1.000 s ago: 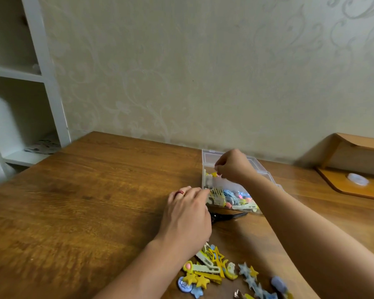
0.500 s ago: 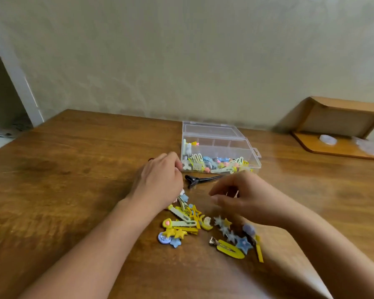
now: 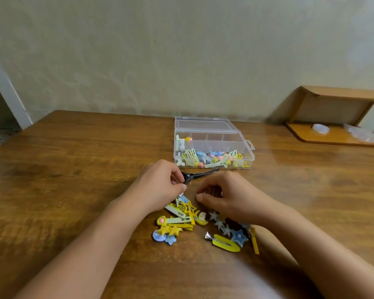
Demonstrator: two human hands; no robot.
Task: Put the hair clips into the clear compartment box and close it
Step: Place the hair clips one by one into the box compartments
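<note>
The clear compartment box (image 3: pixel 213 145) is seen open on the bench (image 3: pixel 73 169), its lid laid back toward the wall, with many small clips already gathered in its near row. A loose pile of hair clips (image 3: pixel 181 216) is left on the bench, nearer the person than the box and just below both hands. The left hand (image 3: pixel 160 186) is curled, and the hinge end of a black clip (image 3: pixel 200 174) appears to be pinched at its fingertips; the long axis of that clip is laid left to right, its tip pointed toward the box's near wall. The right hand (image 3: pixel 227 197) is held loosely curled just above the pile, thumb and forefinger drawn close; whether anything is held between them cannot be told. The box is judged to lie beyond the hands and slightly to the right, so the right hand is probably the better placed for the carry
</note>
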